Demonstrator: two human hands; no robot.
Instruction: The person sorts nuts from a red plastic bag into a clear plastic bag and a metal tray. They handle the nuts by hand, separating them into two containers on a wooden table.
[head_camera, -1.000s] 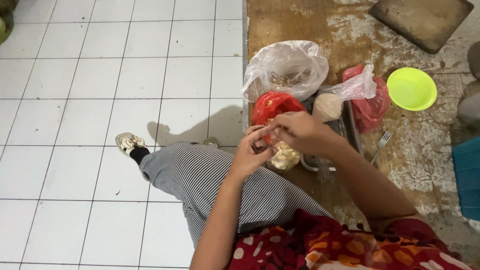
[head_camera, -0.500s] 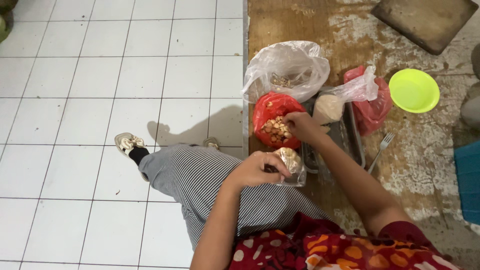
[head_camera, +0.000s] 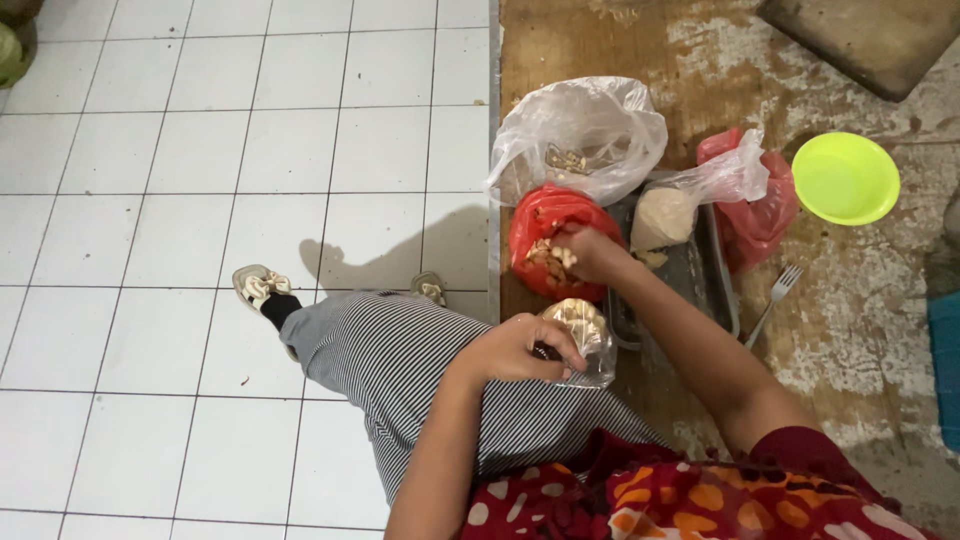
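From above, the left hand (head_camera: 520, 350) is clamped on a small clear bag (head_camera: 582, 335) of pale pieces at the desk (head_camera: 880, 290) edge, while the right hand (head_camera: 590, 255) just beyond it pinches pieces inside the red bag (head_camera: 545, 225). Past the right hand sit a white bag (head_camera: 580, 135) and a grey tray (head_camera: 690, 275), with a fork (head_camera: 775, 295) and green bowl (head_camera: 845, 178) off to its right.

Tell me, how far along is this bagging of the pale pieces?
Done so far: the small clear bag held by the left hand already bulges with pale pieces. In hand: the right hand is in the red bag, its fingers closed around more. Left: loose pieces still show in the red bag, and the small clear bag is not tied.
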